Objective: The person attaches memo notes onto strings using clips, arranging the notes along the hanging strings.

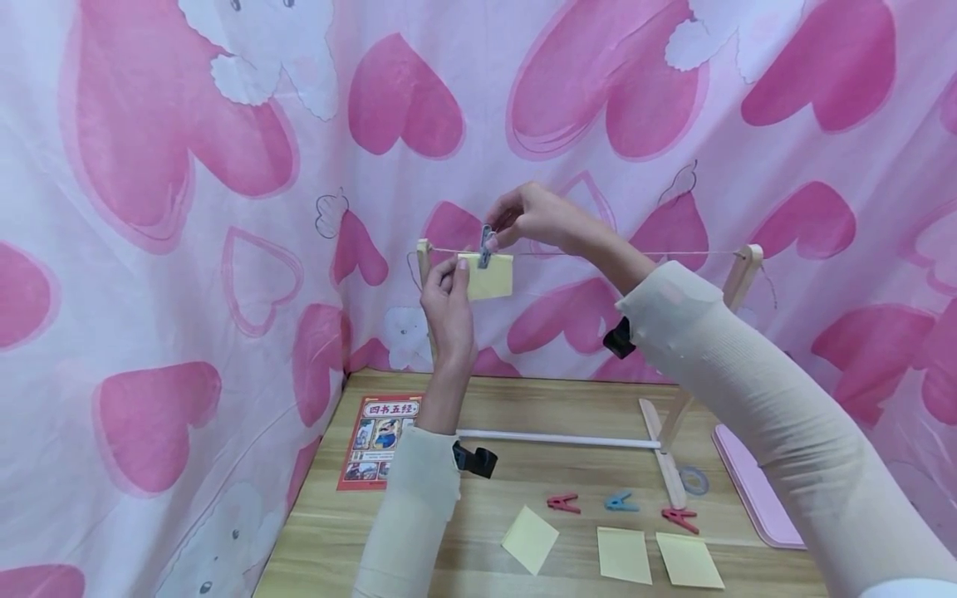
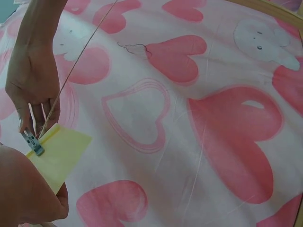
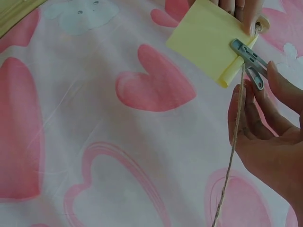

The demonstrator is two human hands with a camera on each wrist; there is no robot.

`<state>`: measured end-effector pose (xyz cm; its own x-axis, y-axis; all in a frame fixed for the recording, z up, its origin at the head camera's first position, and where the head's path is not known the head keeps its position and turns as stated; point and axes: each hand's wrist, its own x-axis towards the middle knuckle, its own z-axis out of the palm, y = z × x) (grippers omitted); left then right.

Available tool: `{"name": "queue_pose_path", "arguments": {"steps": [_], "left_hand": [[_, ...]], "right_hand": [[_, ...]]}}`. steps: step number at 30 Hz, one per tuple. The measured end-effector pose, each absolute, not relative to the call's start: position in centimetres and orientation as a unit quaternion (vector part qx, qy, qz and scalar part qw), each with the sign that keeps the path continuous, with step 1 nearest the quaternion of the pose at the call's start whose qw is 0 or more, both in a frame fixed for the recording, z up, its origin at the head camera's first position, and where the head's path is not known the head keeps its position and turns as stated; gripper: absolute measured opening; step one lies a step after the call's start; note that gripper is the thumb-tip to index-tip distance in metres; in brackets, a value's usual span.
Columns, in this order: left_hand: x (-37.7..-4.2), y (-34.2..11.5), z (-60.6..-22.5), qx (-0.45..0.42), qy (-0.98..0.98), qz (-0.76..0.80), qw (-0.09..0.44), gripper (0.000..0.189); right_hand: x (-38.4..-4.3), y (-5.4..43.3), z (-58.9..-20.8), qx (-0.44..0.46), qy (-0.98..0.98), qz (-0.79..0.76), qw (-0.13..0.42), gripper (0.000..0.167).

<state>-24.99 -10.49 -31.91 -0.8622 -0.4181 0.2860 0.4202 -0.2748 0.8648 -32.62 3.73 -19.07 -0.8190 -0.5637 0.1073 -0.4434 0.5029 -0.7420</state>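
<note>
A yellow sticky note (image 1: 492, 282) hangs at the string (image 1: 643, 253), its upper edge folded over it in the right wrist view. My left hand (image 1: 451, 320) pinches the note's left side between thumb and fingers. A grey-blue clothespin (image 1: 484, 249) sits across the note's top edge, jaws down. My right hand (image 1: 534, 218) holds the clothespin by its handle end, thumb on one handle (image 3: 262, 66) and fingertips by the other. Part of the left fingers is behind the note.
Wooden posts (image 1: 736, 282) carry the string, joined low by a white rod (image 1: 561, 438). On the table lie red clothespins (image 1: 564, 503), a blue clothespin (image 1: 621, 502), several yellow notes (image 1: 625, 555), a tape roll (image 1: 694, 480), a red booklet (image 1: 374, 440) and a pink case (image 1: 755, 490).
</note>
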Motion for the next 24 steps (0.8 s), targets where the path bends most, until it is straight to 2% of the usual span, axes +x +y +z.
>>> {"name": "queue_pose_path", "arguments": {"steps": [12, 24], "left_hand": [[-23.0, -11.1, -34.1, 0.011, -0.556, -0.796, 0.237, 0.043], [-17.4, -11.5, -41.2, 0.063, -0.586, -0.781, 0.207, 0.037]], "right_hand": [[-32.5, 4.3, -19.9, -0.317, 0.856, -0.403, 0.068, 0.037], [-32.3, 4.6, -20.6, -0.327, 0.846, -0.418, 0.045, 0.038]]}}
